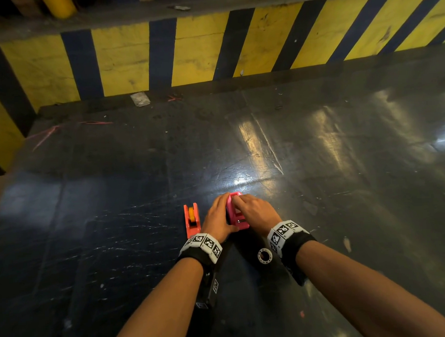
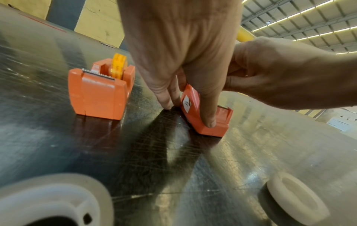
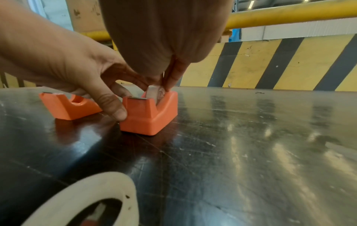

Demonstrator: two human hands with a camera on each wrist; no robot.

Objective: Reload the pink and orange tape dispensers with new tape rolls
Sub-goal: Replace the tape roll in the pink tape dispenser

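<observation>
The left hand (image 2: 181, 50) grips the pink dispenser (image 2: 207, 113) at centre; the orange dispenser (image 2: 100, 94) stands at nine o'clock, well apart.

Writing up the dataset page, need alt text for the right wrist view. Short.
The right hand pinches a clear tape roll down into the pink dispenser on a dark scratched table, while the left hand steadies the dispenser's side. The orange dispenser stands just behind; a white empty spool lies blurred in the foreground.
</observation>
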